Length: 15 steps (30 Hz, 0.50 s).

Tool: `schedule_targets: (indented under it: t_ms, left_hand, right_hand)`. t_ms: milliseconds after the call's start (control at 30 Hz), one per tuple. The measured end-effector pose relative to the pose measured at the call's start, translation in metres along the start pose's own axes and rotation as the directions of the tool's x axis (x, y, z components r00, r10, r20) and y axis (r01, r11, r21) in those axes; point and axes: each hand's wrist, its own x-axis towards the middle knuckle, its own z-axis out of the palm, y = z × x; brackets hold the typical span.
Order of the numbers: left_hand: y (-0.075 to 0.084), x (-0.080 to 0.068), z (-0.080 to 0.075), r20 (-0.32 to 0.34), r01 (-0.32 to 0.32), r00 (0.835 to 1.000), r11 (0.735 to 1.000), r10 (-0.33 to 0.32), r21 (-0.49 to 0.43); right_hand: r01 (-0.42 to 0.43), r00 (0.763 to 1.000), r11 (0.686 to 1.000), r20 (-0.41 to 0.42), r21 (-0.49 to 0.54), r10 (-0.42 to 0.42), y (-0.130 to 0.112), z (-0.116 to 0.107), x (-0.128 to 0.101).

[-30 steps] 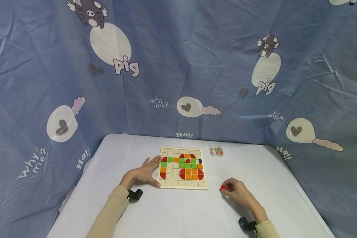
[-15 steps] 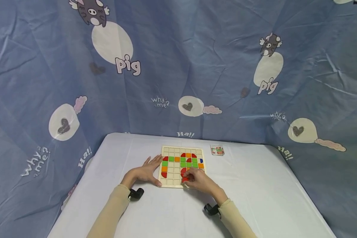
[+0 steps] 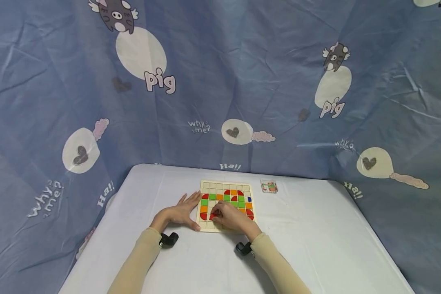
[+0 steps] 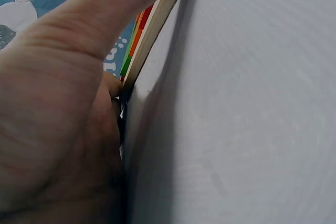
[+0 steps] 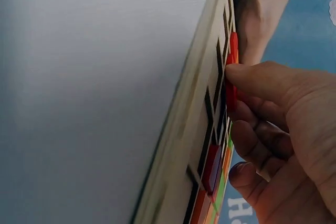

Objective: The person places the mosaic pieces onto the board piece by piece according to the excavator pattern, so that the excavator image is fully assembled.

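1. A blue cartoon-print cloth hangs behind a white table (image 3: 316, 245).
2. The wooden board (image 3: 226, 228) lies near the table's far edge.
3. The left hand (image 3: 178, 213), fingers flat, steadies the board's left edge.
4. The right hand (image 3: 231, 217) pinches a red piece (image 3: 213, 216) over the board's lower left cells.
5. Best square the piece to its cell before pressing it in.
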Motion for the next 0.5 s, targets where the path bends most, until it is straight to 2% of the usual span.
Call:
schedule_targets:
  t_ms: [133,367,500]
  left_hand:
    - [0.001,-0.0005,0.0017,0.003,-0.005,1.0,1.0,0.005,-0.009]
    - [0.0011,0.0006,0.0003,0.004,0.023,1.0,1.0,-0.023,0.005]
    - [0.0018,0.0004,-0.0001,0.012,0.035,0.999,0.999,-0.035,-0.003]
  right_hand:
    - [-0.014,1.0,1.0,0.009,0.026,0.013,-0.0003,0.0009,0.0024]
    - [0.053,0.999,0.999,0.007,-0.006,-0.053,-0.0018,0.0009,0.0064]
    - [0.055,0.998,0.998,0.014,-0.006,-0.055,-0.0031,0.0023,0.0063]
